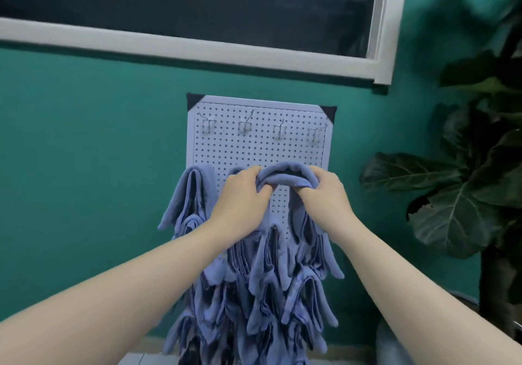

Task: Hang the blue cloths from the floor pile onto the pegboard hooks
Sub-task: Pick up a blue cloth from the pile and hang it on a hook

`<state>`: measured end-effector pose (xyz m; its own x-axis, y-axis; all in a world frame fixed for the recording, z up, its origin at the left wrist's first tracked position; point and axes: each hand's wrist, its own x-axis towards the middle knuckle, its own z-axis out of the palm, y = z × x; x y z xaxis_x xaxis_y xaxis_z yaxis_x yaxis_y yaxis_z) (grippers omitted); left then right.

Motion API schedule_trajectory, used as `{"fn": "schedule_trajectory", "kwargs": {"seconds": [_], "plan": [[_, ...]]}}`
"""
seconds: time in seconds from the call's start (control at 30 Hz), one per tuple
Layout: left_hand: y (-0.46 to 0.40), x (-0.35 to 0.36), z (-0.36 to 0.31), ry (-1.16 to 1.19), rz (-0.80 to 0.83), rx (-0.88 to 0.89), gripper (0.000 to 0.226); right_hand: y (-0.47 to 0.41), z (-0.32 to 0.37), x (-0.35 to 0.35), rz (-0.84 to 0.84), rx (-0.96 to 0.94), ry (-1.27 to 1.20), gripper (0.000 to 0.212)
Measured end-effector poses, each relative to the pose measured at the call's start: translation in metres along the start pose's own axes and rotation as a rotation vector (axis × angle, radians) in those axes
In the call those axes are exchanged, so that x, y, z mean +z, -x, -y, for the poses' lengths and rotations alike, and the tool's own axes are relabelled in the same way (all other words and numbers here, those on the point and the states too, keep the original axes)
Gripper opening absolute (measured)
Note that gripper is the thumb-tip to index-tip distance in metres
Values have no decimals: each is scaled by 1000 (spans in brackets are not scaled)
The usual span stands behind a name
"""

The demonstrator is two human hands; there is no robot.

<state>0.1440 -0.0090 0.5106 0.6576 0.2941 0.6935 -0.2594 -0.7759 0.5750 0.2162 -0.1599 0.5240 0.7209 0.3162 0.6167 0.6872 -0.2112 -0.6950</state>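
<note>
Hands meet at the middle of the white pegboard [254, 150], which hangs on a teal wall [84, 127] below a white-framed window [197, 51]. The left hand [243, 198] and the right hand [324, 195] each have a curled grip on one end of a rolled blue cloth [285, 174], so that it arches between them just in front of the board; fingers wrap over the top of the roll and thumbs tuck beneath it. Whether the cloth already sits on a hook cannot be told, since the hands cover that spot.

Four metal hooks [244, 130] in the top row stand bare. Below the hands, hung cloths [271, 285] crowd the lower rows in overlapping folds, reaching down toward the floor, and one more hung cloth [192, 195] droops at the board's left edge, just beside the left hand. A large-leaved plant [463, 195] stands to the right of the board, apart from it.
</note>
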Motion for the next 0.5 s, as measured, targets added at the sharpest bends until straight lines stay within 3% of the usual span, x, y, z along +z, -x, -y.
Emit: {"fn": "schedule_trajectory", "kwargs": {"seconds": [0.13,0.33,0.5], "plan": [[-38,13,3,2,-59,-33,21,-33,2,3,-70,-31,71,36],[-70,29,19,-43,-69,-115,16,-69,-6,11,-69,-44,299,16],[-81,43,37,-12,-85,-223,35,-80,-27,34,-119,-20,267,19]]}}
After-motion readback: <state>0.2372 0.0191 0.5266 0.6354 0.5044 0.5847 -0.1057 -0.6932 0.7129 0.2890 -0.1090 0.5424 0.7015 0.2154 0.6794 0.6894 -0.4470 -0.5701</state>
